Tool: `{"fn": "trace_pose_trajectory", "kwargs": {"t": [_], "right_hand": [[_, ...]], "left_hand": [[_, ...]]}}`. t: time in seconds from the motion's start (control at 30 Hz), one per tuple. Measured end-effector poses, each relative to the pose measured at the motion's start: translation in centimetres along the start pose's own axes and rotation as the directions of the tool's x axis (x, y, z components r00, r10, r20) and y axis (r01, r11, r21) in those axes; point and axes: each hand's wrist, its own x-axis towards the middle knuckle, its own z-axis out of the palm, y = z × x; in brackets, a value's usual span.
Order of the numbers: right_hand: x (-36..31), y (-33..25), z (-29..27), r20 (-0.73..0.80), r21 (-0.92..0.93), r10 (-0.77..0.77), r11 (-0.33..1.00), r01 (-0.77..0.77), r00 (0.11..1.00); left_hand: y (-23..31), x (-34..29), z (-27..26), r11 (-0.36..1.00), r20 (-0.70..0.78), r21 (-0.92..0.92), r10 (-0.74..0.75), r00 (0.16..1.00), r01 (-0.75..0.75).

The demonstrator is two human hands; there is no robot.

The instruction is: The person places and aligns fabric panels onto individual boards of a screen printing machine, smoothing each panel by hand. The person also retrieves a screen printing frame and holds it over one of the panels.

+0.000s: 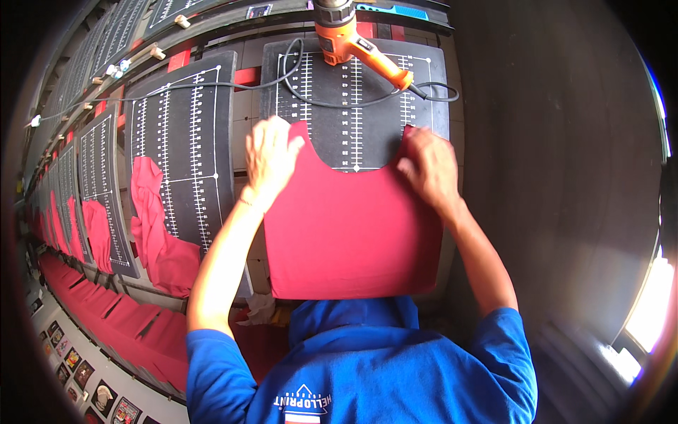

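A red cut shirt panel [353, 237] lies smooth over the near part of a dark, ruler-marked printing board [381, 145]. Its scooped neck edge faces away from me, and its lower edge reaches close to my body. My left hand [270, 155] is at the panel's far left shoulder corner, fingers bent and thumb against the cloth. On the opposite shoulder corner, my right hand [429, 161] is closed with curled fingers gripping the cloth. Some fingertips of both hands are hidden.
An orange heat gun [353, 46] lies across the board's far end, its black cable [198, 85] trailing left. A blue comb-like tool [395, 12] rests on the far rail. Leftward stand more marked boards [187, 127] with crumpled red cloth [152, 212]. A dark wall [551, 177] stands right.
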Motion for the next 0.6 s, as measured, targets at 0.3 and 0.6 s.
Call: {"fn": "trace_pose_trajectory", "kwargs": {"t": [0.3,0.6], "right_hand": [[-10.1,6.5,-1.0,0.145,0.435,0.691,0.599,-0.673,0.708],[-27.1,-1.7,-2.6,0.724,0.647,0.555,-0.340,-0.682,0.410]], "left_hand": [[-0.9,-8.7,-1.7,0.627,0.224,-0.606,-0.456,0.861,0.490],[-1.3,-22.4,-6.4,0.397,0.593,-0.428,-0.554,0.584,0.812]]}}
